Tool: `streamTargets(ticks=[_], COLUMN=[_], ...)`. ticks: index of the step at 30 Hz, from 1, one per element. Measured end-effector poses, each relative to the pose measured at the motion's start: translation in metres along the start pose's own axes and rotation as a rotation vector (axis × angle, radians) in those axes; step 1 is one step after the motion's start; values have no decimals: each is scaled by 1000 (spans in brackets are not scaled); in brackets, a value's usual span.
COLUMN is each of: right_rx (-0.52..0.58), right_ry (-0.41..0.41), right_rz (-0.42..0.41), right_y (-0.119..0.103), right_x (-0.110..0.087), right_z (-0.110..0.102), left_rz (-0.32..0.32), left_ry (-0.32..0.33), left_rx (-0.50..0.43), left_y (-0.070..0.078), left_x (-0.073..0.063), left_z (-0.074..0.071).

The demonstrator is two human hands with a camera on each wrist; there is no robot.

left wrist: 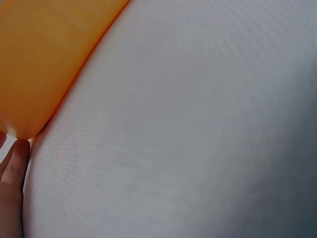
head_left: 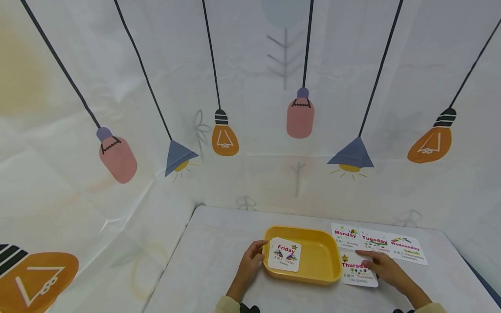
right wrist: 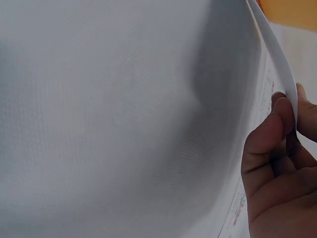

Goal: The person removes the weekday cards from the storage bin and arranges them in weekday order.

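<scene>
My left hand [head_left: 251,262] holds the left rim of a yellow tray [head_left: 321,278], and its fingers [left wrist: 16,161] show at the tray's edge in the left wrist view. A Friday card [head_left: 285,255] lies in the tray's left part; whether more cards lie under it I cannot tell. My right hand [head_left: 385,268] pinches the right edge of the Thursday card [head_left: 358,278], just right of the tray. In the right wrist view the card [right wrist: 277,54] is seen edge-on between thumb and fingers, raised off the table at that side.
Behind the Thursday card lie the Monday card [head_left: 344,237], the Tuesday card [head_left: 373,241] and the Wednesday card [head_left: 409,250] in a row. The white table [head_left: 199,261] ends at a pale sheet [head_left: 250,182] printed with hanging lamps, at the back and left.
</scene>
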State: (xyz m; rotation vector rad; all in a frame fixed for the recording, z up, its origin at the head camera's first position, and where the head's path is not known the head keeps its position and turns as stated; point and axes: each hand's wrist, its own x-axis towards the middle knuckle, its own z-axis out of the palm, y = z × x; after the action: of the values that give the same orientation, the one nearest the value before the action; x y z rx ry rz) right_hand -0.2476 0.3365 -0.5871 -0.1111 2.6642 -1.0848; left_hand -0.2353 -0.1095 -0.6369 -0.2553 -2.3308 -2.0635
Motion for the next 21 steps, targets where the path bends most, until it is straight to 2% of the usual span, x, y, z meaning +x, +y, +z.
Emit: streamTargets(ticks=[5, 14, 21], right_rx=[-10, -70, -205], right_ry=[12, 32, 51], right_rz=[26, 63, -20], right_y=[-1, 9, 7], right_x=[-1, 7, 9], right_z=[6, 18, 21], left_rz=[-24, -17, -1], left_ry=[5, 16, 8], left_rx=[-3, 38, 34], left_y=[0, -2, 1], left_x=[-1, -2, -1], left_z=[1, 1, 0])
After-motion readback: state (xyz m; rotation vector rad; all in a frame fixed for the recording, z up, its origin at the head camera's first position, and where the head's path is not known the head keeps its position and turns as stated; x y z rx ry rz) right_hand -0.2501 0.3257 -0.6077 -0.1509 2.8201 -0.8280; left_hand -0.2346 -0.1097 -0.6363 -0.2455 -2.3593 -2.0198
